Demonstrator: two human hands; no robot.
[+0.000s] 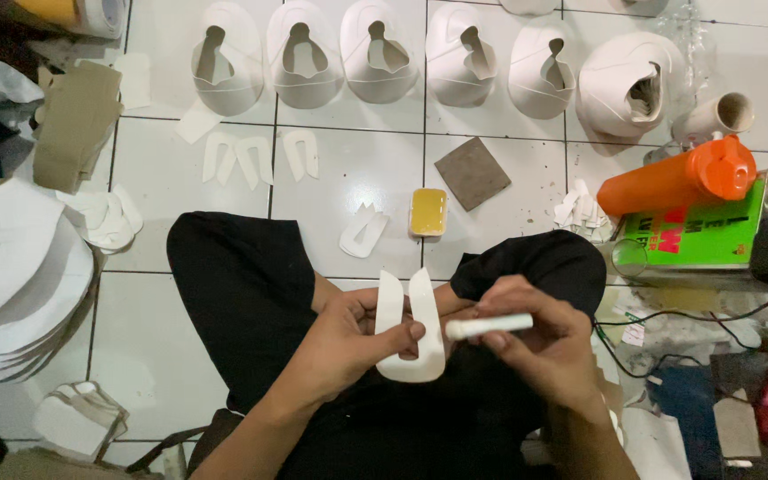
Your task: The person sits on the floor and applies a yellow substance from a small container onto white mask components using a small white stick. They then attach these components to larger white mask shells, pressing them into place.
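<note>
Left hand [348, 342]: fingers closed on a white U-shaped cutout [409, 327], thumb pressed on it, over the lap.
Right hand [540, 342]: at 3 o'clock, fingers wrapped round a white stick [489, 327], tip touching the cutout.
Floor [348, 169]: yellow sponge [428, 212] at 12.
Far: 6 white shoe uppers [380, 53].

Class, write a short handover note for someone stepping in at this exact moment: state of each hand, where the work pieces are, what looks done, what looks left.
Left hand: grip shut on the white U-shaped flat cut piece, held over the lap.
Right hand: grip shut on the white stick-like applicator, tip at the piece's right leg.
Yellow rectangular sponge pad and another U-shaped piece lie on the white tiled floor ahead.
Done: cannot tell from this view.
Left: three white U-shaped pieces lie further out, below a row of white shoe uppers.
</note>
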